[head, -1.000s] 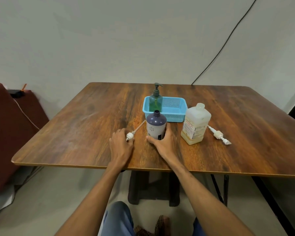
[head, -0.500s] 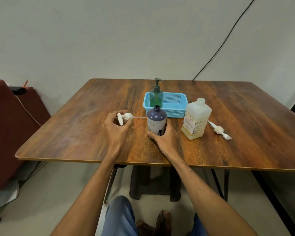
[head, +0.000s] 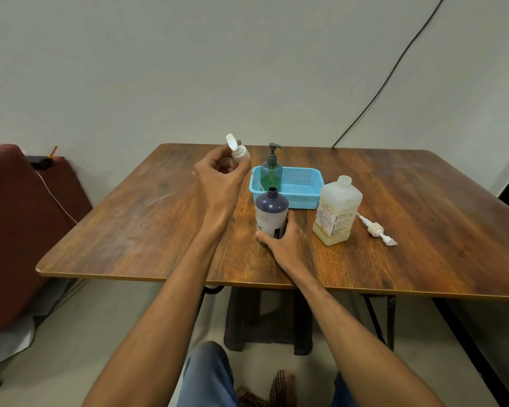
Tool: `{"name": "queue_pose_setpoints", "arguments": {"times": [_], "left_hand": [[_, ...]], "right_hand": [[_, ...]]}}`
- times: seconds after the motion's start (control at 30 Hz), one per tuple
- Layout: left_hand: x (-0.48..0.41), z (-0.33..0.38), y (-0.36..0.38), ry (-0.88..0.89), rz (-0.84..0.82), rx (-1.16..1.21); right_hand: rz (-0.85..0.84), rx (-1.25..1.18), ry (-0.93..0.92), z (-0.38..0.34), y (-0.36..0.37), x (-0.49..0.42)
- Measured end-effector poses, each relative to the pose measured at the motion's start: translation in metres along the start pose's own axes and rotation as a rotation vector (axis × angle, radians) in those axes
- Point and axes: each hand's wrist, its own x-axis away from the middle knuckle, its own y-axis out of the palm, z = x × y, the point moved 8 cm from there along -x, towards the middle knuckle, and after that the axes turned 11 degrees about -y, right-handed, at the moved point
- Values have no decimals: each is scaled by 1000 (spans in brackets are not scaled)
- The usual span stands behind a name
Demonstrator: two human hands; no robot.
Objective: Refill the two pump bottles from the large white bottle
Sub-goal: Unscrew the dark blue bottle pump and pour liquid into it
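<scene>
A dark purple pump bottle (head: 271, 210) with a white label stands open-necked on the table, and my right hand (head: 285, 239) grips its lower part. My left hand (head: 219, 174) is raised above the table and pinches a white pump head (head: 238, 149), whose tube hangs down toward the bottle. The large white bottle (head: 336, 211) stands uncapped just right of the purple one. A green pump bottle (head: 271, 171) with its pump on stands in the blue basket (head: 301, 186) behind.
A second white pump head (head: 376, 229) lies on the wooden table (head: 423, 201) right of the large bottle. A dark red seat (head: 15, 207) is at the left. A black cable (head: 388, 74) runs up the wall.
My left hand picked the pump head up off the table and raised it up and to the right, its tube now hanging down. My right hand stayed on the purple bottle.
</scene>
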Motion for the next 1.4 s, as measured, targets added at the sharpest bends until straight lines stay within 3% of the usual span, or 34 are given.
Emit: {"name": "queue_pose_setpoints", "arguments": {"times": [0.3,0.63,0.9,1.13,1.4], "left_hand": [[-4,10,20,-2,-43,-26],[-7,-46,47,-93,-174,-408],[-11,-65,60,-83,-262,-521],[-1,-77,56,-100,-285,-478],[2,-85,64,-177,-499,-517]], "right_hand": [[4,24,4,0,-1,1],[-7,-10,5,1,1,2],[-10,-35,14,5,5,1],[-7,-33,5,7,5,0],[-9,-8,16,8,5,0]]}}
